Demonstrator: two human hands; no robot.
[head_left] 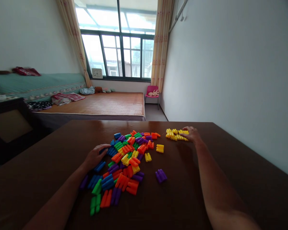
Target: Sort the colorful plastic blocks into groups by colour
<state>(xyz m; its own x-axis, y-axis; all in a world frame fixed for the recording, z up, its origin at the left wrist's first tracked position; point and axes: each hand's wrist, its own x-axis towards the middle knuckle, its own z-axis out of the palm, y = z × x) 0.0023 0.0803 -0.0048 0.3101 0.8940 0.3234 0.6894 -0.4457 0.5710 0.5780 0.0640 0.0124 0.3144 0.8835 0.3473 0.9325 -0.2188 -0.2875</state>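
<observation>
Colourful plastic building blocks, shaped like joined tubes, lie in a loose heap point(127, 156) on the brown table point(177, 204). My left hand point(97, 156) rests at the heap's left edge, fingers stretched out and apart, its tips by some blue blocks point(111, 150). Farther right, yellow blocks point(173, 134) are gathered in a cluster. My right hand point(192, 133) is at the right end of that cluster, with thumb and fingers around a yellow block point(183, 132); the fingers partly cover it.
Two yellow blocks, one point(160, 148) nearer the cluster and another point(148, 157), lie apart from the heap. A lone purple block point(161, 176) sits nearer me. Beyond the table's far edge is a bed point(110, 103); a pink chair point(153, 90) stands by the right wall.
</observation>
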